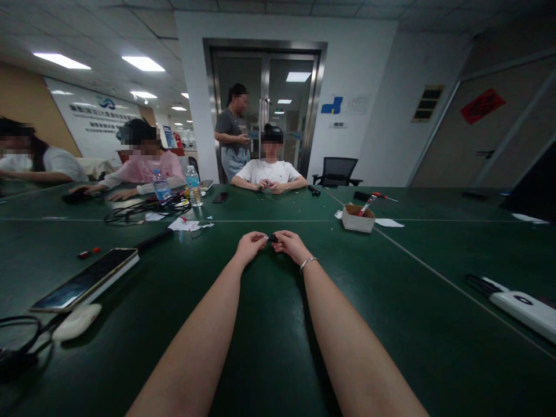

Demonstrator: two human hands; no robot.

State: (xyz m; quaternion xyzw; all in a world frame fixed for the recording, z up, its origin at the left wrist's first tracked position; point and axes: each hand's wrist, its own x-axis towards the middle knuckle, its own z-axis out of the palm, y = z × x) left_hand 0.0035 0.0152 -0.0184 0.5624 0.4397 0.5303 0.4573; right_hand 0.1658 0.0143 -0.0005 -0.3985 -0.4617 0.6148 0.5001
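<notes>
Fingers (260, 237) of left hand (250, 246) and right hand (293, 244) narrowly pinch a black piece (271, 238) at twelve o'clock: probably light, stiff, best held by its ends.

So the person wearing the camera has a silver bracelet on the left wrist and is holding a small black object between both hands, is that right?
Not quite: the head view shows the silver bracelet on the wrist of the right hand, not the left hand. The small black object is indeed held between both hands.
</notes>
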